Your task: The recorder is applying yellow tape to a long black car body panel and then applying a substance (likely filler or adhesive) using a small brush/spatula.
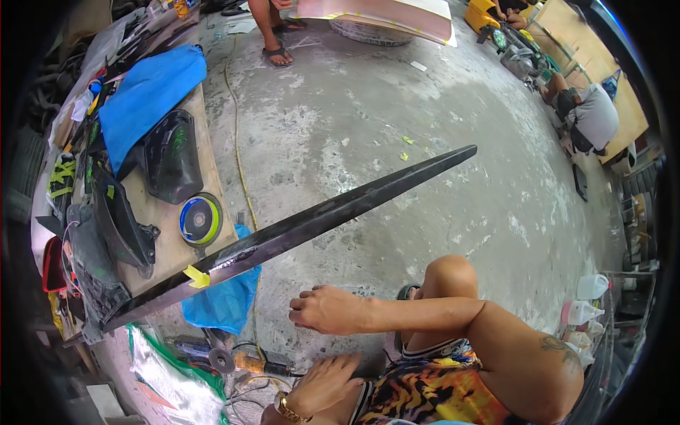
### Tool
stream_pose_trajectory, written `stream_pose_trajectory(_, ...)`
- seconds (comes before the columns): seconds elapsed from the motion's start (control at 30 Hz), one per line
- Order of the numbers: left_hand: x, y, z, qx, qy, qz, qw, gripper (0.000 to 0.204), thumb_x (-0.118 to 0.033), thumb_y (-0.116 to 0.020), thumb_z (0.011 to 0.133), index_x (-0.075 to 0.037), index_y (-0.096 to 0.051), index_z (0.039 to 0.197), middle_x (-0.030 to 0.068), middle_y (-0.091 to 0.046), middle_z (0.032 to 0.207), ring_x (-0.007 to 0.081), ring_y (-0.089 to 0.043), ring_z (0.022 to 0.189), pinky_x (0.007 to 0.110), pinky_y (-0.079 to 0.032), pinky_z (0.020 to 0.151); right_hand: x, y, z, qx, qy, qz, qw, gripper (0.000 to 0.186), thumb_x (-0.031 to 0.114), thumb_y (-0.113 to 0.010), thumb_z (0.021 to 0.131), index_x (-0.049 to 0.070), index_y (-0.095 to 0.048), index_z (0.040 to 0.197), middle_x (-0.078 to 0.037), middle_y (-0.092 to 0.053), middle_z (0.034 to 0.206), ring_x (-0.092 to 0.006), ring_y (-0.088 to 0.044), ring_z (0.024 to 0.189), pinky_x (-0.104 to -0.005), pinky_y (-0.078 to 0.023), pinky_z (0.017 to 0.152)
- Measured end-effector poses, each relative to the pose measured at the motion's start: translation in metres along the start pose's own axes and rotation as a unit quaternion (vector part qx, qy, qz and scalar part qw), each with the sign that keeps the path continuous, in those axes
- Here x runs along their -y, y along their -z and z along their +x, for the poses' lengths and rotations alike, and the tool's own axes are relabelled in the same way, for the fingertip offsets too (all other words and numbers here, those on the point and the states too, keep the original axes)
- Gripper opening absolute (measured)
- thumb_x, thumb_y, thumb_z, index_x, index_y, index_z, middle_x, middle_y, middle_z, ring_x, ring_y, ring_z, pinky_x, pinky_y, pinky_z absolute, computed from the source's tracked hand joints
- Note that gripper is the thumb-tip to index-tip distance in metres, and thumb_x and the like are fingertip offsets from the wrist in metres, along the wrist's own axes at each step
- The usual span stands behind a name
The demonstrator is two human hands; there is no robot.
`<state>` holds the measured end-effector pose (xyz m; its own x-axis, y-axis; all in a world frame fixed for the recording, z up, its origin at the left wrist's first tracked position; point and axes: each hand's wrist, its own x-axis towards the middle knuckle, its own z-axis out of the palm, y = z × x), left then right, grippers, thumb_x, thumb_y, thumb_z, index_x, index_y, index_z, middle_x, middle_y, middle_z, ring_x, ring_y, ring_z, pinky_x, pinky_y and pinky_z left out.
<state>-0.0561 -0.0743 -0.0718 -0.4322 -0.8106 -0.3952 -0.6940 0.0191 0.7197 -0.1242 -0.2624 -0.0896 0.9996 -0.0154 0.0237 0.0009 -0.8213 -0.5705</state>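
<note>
A long black tapered strip [319, 218], like a vehicle trim piece, slants from the cluttered bench at left out over the floor. Yellow tape [197, 276] sticks to it near its lower end. Below the strip, my right hand [327, 310] is held in the air, its fingers curled into a loose fist. Whatever it may hold is hidden. My left hand [327, 386], a gold watch on the wrist, lies flat with its fingers spread on my left thigh. An orange-bodied power tool [258, 365] and a grinding disc [221, 360] lie on the floor beside it.
Black plastic parts [173, 159], a blue cloth [152, 99] and a round tape roll [200, 219] crowd the wooden bench. A yellow cord [241, 156] crosses the floor. Jugs [593, 287] stand at right. One person [595, 117] crouches far right; another stands at the back.
</note>
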Motion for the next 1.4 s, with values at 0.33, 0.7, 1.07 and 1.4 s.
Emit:
stream_pose_trajectory(0.33,0.0002,-0.0016,0.0006,-0.014,-0.003,0.009,1.0,0.054,-0.036,-0.058,0.099,-0.003,-0.047,0.14,0.0191,-0.056,0.136,0.0383,-0.055,0.125,0.048,-0.045,0.105,-0.0034,-0.0047,0.0001,0.004,0.021,0.015,1.0,0.017,0.019,-0.061,0.091,0.002,-0.064,0.089,-0.012,-0.064,0.091,-0.033,-0.068,0.088,-0.0443,-0.056,0.076)
stream_pose_trajectory(0.7,-0.0006,-0.0041,-0.0016,-0.045,-0.023,0.005,0.999,0.054,-0.035,-0.058,0.1,-0.001,-0.046,0.14,0.0227,-0.058,0.13,0.0402,-0.058,0.118,0.049,-0.046,0.099,-0.0007,-0.0077,0.0003,0.012,0.028,0.021,0.999,0.016,0.017,-0.06,0.091,0.002,-0.064,0.09,-0.012,-0.064,0.093,-0.0334,-0.068,0.09,-0.0444,-0.056,0.077)
stream_pose_trajectory(1.07,-0.0038,-0.0006,-0.0008,-0.031,-0.007,0.009,0.999,0.054,-0.035,-0.059,0.099,-0.002,-0.047,0.14,0.0209,-0.057,0.133,0.0386,-0.057,0.121,0.047,-0.047,0.102,0.0012,-0.0074,-0.0018,0.012,0.037,0.022,0.999,0.014,0.015,-0.061,0.087,0.002,-0.063,0.089,-0.013,-0.064,0.092,-0.0331,-0.068,0.089,-0.0432,-0.056,0.077)
stream_pose_trajectory(1.4,-0.006,-0.0001,-0.0021,-0.047,-0.013,0.006,0.999,0.053,-0.034,-0.059,0.099,-0.002,-0.047,0.139,0.0204,-0.058,0.13,0.0382,-0.058,0.117,0.047,-0.047,0.099,0.0028,-0.008,-0.0028,0.015,0.04,0.036,0.998,0.014,0.016,-0.061,0.089,0.002,-0.063,0.088,-0.013,-0.064,0.092,-0.034,-0.068,0.089,-0.0441,-0.055,0.077)
